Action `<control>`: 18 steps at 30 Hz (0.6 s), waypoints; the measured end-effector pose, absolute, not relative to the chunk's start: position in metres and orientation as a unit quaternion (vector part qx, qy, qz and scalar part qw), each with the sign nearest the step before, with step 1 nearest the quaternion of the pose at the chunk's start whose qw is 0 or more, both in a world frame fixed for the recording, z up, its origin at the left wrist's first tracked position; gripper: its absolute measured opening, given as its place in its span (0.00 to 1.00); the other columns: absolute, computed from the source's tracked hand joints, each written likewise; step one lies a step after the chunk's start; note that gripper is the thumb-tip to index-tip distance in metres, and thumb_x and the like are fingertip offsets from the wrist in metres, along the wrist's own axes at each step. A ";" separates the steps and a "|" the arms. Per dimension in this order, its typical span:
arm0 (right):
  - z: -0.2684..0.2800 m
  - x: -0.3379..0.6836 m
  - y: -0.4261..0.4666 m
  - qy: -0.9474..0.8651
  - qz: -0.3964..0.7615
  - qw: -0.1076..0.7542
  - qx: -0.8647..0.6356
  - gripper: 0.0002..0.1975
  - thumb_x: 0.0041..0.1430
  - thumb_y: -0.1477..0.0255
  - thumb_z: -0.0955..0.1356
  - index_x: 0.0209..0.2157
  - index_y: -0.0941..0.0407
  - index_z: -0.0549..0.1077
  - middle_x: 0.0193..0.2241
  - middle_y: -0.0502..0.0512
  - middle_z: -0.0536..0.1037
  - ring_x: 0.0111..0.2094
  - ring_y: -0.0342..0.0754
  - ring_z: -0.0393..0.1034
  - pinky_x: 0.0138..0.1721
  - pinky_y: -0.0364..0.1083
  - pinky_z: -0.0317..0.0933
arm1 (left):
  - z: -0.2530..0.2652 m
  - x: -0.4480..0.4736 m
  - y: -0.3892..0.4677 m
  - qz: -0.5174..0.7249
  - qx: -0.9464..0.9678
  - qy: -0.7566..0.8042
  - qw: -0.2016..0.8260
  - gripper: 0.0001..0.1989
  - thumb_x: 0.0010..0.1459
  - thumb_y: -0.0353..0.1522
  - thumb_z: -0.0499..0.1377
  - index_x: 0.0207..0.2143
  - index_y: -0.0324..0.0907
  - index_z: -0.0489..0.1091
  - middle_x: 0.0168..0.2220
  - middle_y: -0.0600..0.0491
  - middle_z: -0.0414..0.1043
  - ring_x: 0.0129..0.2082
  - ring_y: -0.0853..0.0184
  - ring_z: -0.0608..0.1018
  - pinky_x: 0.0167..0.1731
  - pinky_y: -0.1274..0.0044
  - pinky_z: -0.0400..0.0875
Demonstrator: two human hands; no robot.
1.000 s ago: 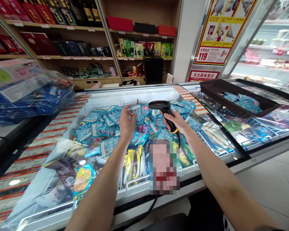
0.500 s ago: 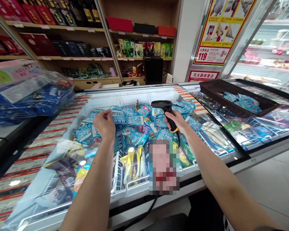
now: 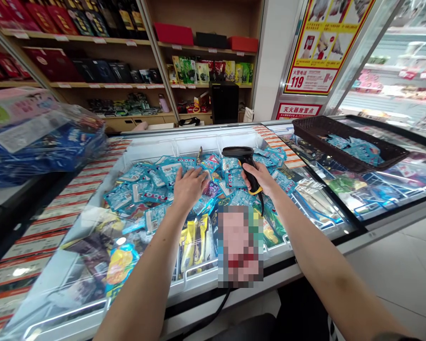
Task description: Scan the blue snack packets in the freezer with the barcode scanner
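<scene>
Many small blue packets (image 3: 119, 196) lie heaped in a white chest freezer (image 3: 156, 146). My left hand (image 3: 190, 188) rests over the heap with its fingers apart and stretched out, touching the packets under it. A purple packet (image 3: 212, 189) lies just right of its fingertips. My right hand (image 3: 256, 177) is wrapped round the grip of a black and yellow barcode scanner (image 3: 237, 152), held above the packets with its head toward the left. Its cable hangs down below the hand. A pixelated patch hides what lies at the near middle.
Yellow-wrapped ice creams (image 3: 194, 241) stand in a wire basket nearer me. A dark brown tray (image 3: 305, 128) holding more blue packets sits on the freezer to the right. Plastic-wrapped boxes (image 3: 39, 137) are stacked at the left. Stocked shelves (image 3: 128, 86) stand behind.
My left hand has moved right across the heap and gone from pinched fingers to spread ones. My right hand and the scanner stay almost in place.
</scene>
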State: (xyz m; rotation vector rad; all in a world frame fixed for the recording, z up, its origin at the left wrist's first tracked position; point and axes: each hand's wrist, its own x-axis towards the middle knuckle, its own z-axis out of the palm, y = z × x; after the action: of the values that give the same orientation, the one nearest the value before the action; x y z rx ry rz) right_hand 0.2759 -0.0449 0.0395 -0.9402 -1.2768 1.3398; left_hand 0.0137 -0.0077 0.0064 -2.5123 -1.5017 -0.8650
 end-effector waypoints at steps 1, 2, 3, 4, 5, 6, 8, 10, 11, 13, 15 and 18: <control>0.040 0.276 -0.045 -0.530 0.556 0.508 -0.390 0.23 0.51 0.50 0.71 0.35 0.54 0.66 0.23 0.45 0.72 0.16 0.39 0.63 0.15 0.41 0.61 | 0.004 0.012 -0.007 -0.293 -0.815 -0.497 0.052 0.13 0.62 0.38 0.54 0.46 0.51 0.76 0.53 0.49 0.74 0.58 0.52 0.70 0.65 0.53 0.40; 0.040 0.276 -0.045 -0.529 0.555 0.510 -0.390 0.23 0.51 0.50 0.71 0.35 0.54 0.66 0.23 0.45 0.72 0.16 0.39 0.63 0.15 0.41 0.61 | 0.002 0.010 -0.006 -0.303 -0.809 -0.501 0.059 0.13 0.62 0.37 0.54 0.46 0.51 0.76 0.54 0.49 0.74 0.59 0.52 0.69 0.65 0.53 0.39; 0.040 0.276 -0.045 -0.529 0.555 0.511 -0.390 0.23 0.51 0.50 0.71 0.34 0.54 0.66 0.23 0.45 0.72 0.16 0.39 0.63 0.15 0.41 0.61 | 0.001 0.009 -0.005 -0.310 -0.803 -0.505 0.066 0.13 0.62 0.37 0.54 0.46 0.51 0.76 0.54 0.48 0.74 0.59 0.52 0.69 0.65 0.53 0.39; 0.041 0.276 -0.045 -0.527 0.554 0.512 -0.391 0.22 0.51 0.50 0.72 0.34 0.54 0.66 0.23 0.45 0.72 0.16 0.39 0.64 0.15 0.41 0.61 | 0.001 0.008 -0.005 -0.314 -0.798 -0.509 0.071 0.13 0.62 0.37 0.54 0.46 0.50 0.75 0.54 0.48 0.73 0.59 0.52 0.68 0.65 0.52 0.39; 0.041 0.277 -0.045 -0.526 0.555 0.512 -0.392 0.22 0.51 0.50 0.72 0.33 0.54 0.66 0.22 0.45 0.72 0.16 0.39 0.64 0.15 0.41 0.60 | 0.001 0.008 -0.005 -0.317 -0.794 -0.514 0.073 0.13 0.62 0.37 0.54 0.46 0.50 0.75 0.54 0.47 0.73 0.60 0.52 0.68 0.65 0.52 0.39; 0.042 0.277 -0.046 -0.524 0.555 0.513 -0.392 0.22 0.51 0.50 0.72 0.33 0.54 0.66 0.22 0.46 0.72 0.16 0.40 0.64 0.15 0.41 0.60 | 0.002 0.007 -0.005 -0.320 -0.789 -0.520 0.072 0.13 0.62 0.37 0.54 0.46 0.49 0.75 0.55 0.46 0.72 0.61 0.51 0.67 0.65 0.52 0.38; 0.043 0.278 -0.046 -0.519 0.557 0.517 -0.392 0.22 0.50 0.50 0.72 0.31 0.54 0.66 0.21 0.46 0.72 0.16 0.40 0.64 0.14 0.41 0.59 | 0.003 0.007 -0.005 -0.324 -0.780 -0.531 0.071 0.14 0.62 0.35 0.54 0.46 0.47 0.75 0.57 0.44 0.71 0.62 0.50 0.65 0.65 0.52 0.37; 0.044 0.279 -0.046 -0.509 0.557 0.528 -0.390 0.23 0.51 0.50 0.72 0.30 0.55 0.65 0.21 0.47 0.71 0.15 0.40 0.63 0.14 0.41 0.59 | 0.005 0.006 -0.005 -0.321 -0.770 -0.545 0.080 0.14 0.62 0.32 0.53 0.47 0.44 0.74 0.58 0.41 0.69 0.64 0.49 0.64 0.65 0.52 0.36; 0.044 0.280 -0.045 -0.503 0.556 0.535 -0.389 0.23 0.51 0.50 0.72 0.31 0.55 0.66 0.20 0.47 0.71 0.15 0.40 0.63 0.14 0.41 0.58 | 0.006 0.005 -0.006 -0.317 -0.766 -0.553 0.088 0.15 0.62 0.31 0.52 0.47 0.44 0.74 0.58 0.41 0.68 0.64 0.50 0.63 0.65 0.51 0.35; 0.045 0.280 -0.045 -0.492 0.554 0.546 -0.393 0.23 0.50 0.50 0.72 0.32 0.55 0.66 0.18 0.46 0.71 0.14 0.40 0.63 0.14 0.41 0.58 | 0.007 0.005 -0.007 -0.306 -0.761 -0.563 0.099 0.16 0.62 0.27 0.50 0.46 0.44 0.74 0.58 0.42 0.69 0.64 0.51 0.63 0.65 0.51 0.34; 0.045 0.281 -0.044 -0.484 0.552 0.551 -0.397 0.24 0.50 0.49 0.72 0.33 0.54 0.66 0.17 0.46 0.71 0.14 0.40 0.62 0.14 0.40 0.58 | 0.009 0.005 -0.009 -0.304 -0.767 -0.558 0.092 0.18 0.60 0.24 0.49 0.45 0.45 0.75 0.58 0.43 0.70 0.65 0.53 0.63 0.65 0.51 0.34; 0.044 0.281 -0.044 -0.487 0.552 0.549 -0.396 0.24 0.50 0.49 0.72 0.32 0.54 0.66 0.17 0.46 0.71 0.14 0.40 0.62 0.14 0.41 0.58 | 0.008 0.008 -0.009 -0.323 -0.779 -0.532 0.070 0.18 0.58 0.24 0.50 0.44 0.44 0.75 0.57 0.44 0.71 0.65 0.54 0.63 0.66 0.53 0.33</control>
State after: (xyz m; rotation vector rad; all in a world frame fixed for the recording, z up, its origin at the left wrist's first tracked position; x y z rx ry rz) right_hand 0.2809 -0.0443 0.0436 -0.9383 -1.1539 1.3077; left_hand 0.0082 -0.0093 0.0077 -2.3455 -1.6018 -0.9708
